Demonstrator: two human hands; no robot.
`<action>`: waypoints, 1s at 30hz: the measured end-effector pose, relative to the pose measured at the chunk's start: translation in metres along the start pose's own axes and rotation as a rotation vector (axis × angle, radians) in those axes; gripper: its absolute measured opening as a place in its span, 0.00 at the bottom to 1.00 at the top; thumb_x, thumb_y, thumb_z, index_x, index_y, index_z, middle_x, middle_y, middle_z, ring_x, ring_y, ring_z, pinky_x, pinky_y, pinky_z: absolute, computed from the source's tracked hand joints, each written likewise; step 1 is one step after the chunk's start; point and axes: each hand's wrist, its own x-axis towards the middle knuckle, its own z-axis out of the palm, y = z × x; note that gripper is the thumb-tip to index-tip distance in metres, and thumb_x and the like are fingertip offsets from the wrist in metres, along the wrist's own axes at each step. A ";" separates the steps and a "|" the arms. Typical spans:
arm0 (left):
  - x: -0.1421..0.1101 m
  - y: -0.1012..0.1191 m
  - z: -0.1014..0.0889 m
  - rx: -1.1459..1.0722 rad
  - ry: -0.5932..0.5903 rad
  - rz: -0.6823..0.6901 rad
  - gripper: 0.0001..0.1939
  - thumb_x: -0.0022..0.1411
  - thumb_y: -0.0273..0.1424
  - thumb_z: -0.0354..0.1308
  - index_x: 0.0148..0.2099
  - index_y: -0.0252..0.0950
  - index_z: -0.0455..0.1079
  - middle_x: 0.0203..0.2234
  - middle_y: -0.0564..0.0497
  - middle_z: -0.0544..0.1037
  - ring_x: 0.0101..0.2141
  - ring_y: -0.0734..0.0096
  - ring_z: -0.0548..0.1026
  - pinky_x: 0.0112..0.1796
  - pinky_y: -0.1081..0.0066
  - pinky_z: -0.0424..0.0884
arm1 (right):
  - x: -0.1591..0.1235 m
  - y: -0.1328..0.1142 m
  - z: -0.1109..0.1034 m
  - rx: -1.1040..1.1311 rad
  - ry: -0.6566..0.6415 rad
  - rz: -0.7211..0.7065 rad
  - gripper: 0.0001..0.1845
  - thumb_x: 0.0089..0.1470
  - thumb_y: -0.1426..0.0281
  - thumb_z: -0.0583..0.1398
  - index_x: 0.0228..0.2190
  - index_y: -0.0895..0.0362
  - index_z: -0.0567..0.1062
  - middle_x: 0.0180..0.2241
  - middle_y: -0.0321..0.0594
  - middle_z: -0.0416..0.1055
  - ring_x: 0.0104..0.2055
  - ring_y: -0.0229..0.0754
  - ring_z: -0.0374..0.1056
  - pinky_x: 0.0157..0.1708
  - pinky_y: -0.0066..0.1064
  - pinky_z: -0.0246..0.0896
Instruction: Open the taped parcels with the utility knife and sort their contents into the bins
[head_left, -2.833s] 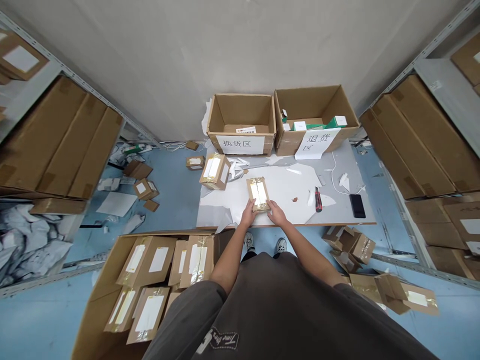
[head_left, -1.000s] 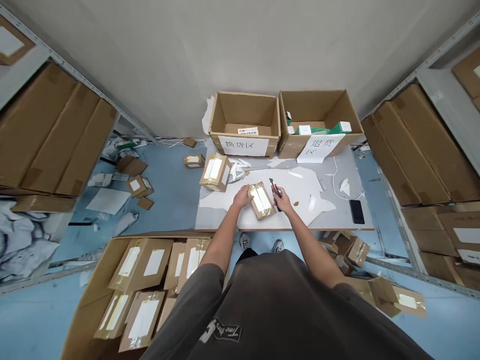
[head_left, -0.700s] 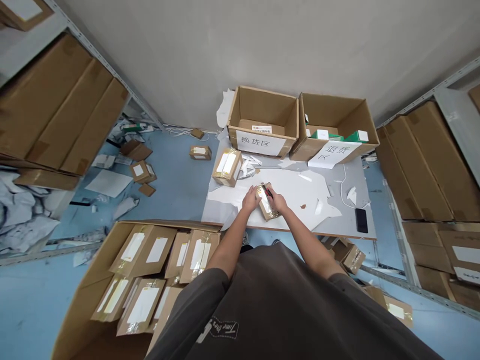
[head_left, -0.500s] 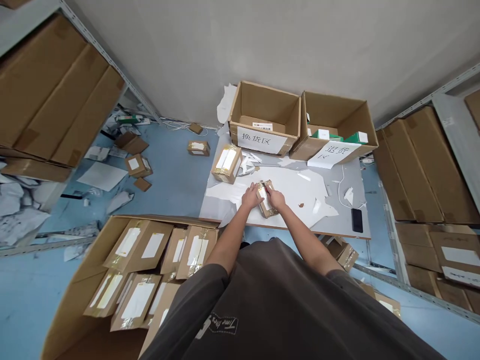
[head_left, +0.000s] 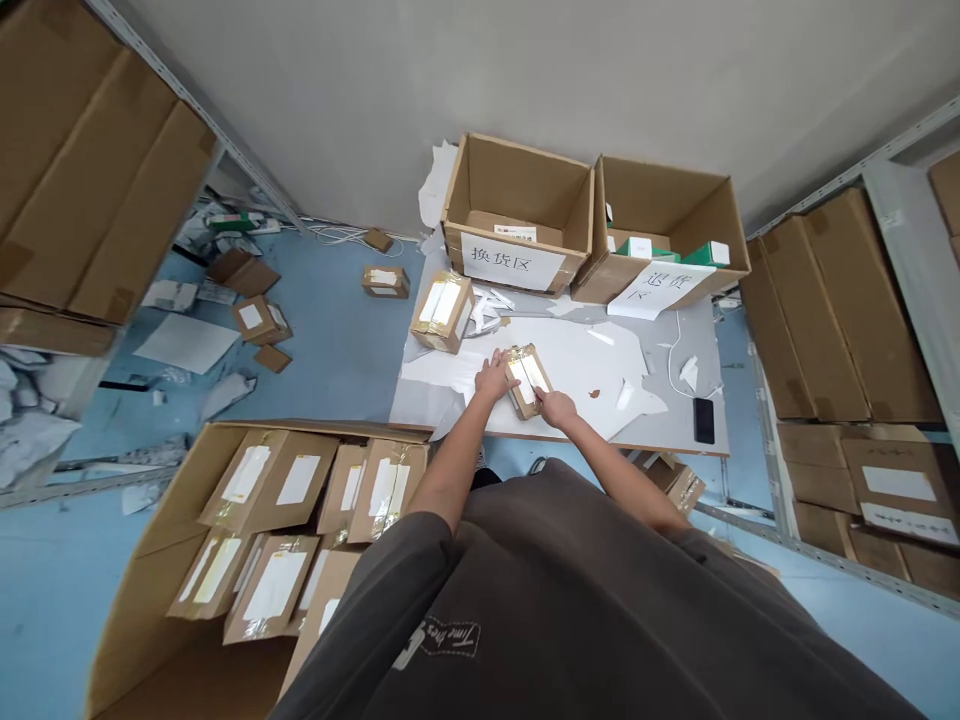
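A small taped cardboard box (head_left: 538, 366) with a white label lies on the work table, a dark line running lengthwise down its top. My left hand (head_left: 493, 376) grips its left side, thumb on the top edge and fingers by the far corner. Over the near right part of the box, my right hand (head_left: 557, 408) is closed on a slim dark cutter, mostly hidden by the fingers. Beneath the box, white paper (head_left: 577, 360) covers part of the table. Another taped box (head_left: 442, 312) stands to the left of my hands.
Two open cartons with handwritten signs, a left carton (head_left: 525, 180) and a right carton (head_left: 660, 190), stand along the wall. A phone (head_left: 703, 420) lies at the table's right end. A large carton (head_left: 142, 580) of parcels is at lower left. Loaded shelves (head_left: 892, 225) flank both sides.
My right hand has drawn back along the top of the box toward its near end. The left hand stays at the box's left side. The whole view has shifted slightly.
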 end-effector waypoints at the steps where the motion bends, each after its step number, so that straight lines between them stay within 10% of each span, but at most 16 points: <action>1: 0.000 0.000 0.000 0.004 -0.003 -0.006 0.55 0.65 0.52 0.68 0.84 0.49 0.45 0.82 0.47 0.43 0.77 0.32 0.48 0.69 0.40 0.63 | -0.011 0.005 0.009 0.005 -0.011 0.006 0.32 0.69 0.70 0.57 0.72 0.52 0.67 0.52 0.55 0.82 0.55 0.59 0.78 0.52 0.43 0.70; 9: 0.000 0.000 0.000 0.048 -0.001 -0.015 0.55 0.66 0.56 0.64 0.84 0.48 0.43 0.82 0.46 0.42 0.77 0.32 0.49 0.68 0.42 0.64 | -0.056 0.022 0.051 0.081 -0.033 0.052 0.46 0.63 0.72 0.59 0.78 0.53 0.54 0.47 0.58 0.82 0.55 0.61 0.78 0.53 0.47 0.69; 30: -0.010 0.016 -0.013 0.308 -0.056 -0.065 0.53 0.69 0.59 0.57 0.84 0.54 0.36 0.82 0.50 0.41 0.76 0.40 0.53 0.67 0.47 0.68 | -0.068 0.005 0.013 0.041 -0.130 0.052 0.39 0.68 0.75 0.57 0.76 0.58 0.58 0.57 0.60 0.78 0.60 0.57 0.76 0.54 0.40 0.70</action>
